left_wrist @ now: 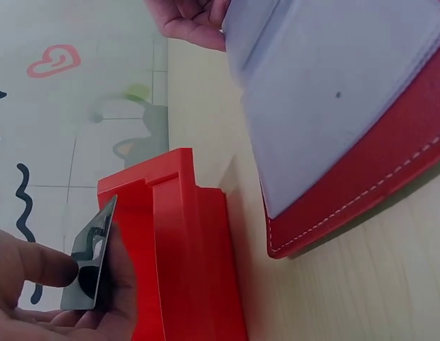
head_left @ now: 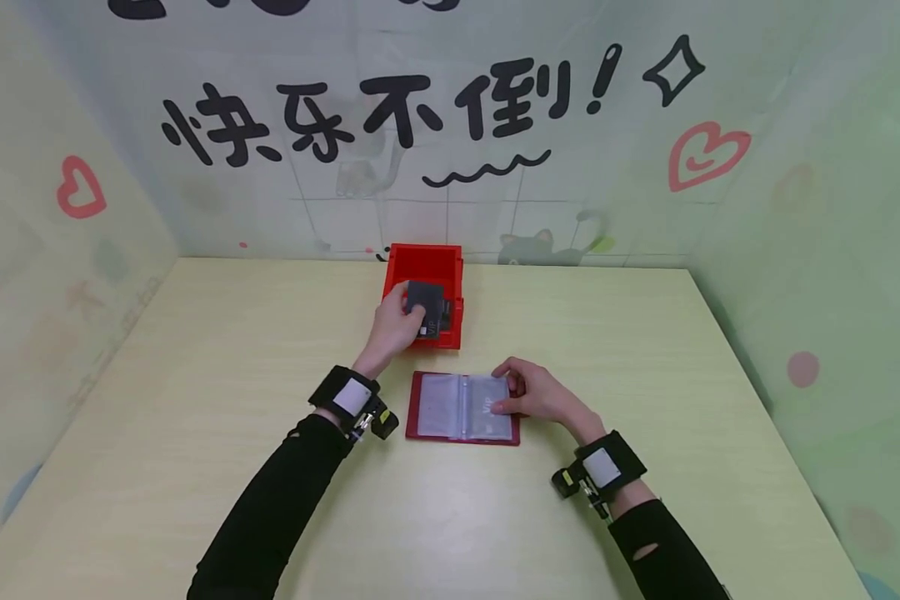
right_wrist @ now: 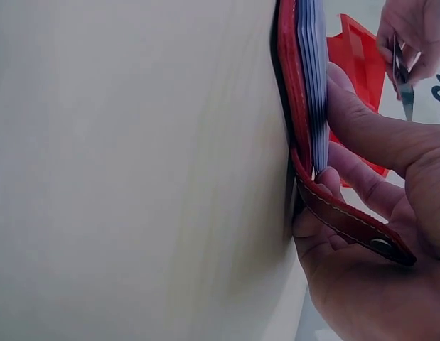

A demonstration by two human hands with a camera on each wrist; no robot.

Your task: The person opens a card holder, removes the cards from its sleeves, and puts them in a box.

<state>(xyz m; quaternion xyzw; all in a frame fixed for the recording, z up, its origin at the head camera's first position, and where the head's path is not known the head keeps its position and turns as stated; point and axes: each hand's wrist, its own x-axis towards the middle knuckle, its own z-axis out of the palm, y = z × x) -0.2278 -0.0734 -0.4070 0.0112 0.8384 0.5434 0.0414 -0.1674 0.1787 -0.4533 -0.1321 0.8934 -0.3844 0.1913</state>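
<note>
A dark card (head_left: 429, 302) marked VIP is pinched between the thumb and fingers of my left hand (head_left: 392, 327), above the front part of a red box (head_left: 424, 262). In the left wrist view the card (left_wrist: 89, 257) is tilted, nearly edge-on. Below the box lies a red card holder (head_left: 425, 427), spread flat with clear sleeves (head_left: 441, 406). My right hand (head_left: 538, 393) grips its right edge, thumb on the sleeves and fingers at the side. The right wrist view shows a strap with a snap (right_wrist: 362, 231) across the fingers of that hand.
A pale wooden table (head_left: 255, 333) carries the box and the holder. Dark material lies inside the box beside the held card. A printed backdrop (head_left: 420, 183) with large characters and hearts stands behind the table, and patterned side walls flank it.
</note>
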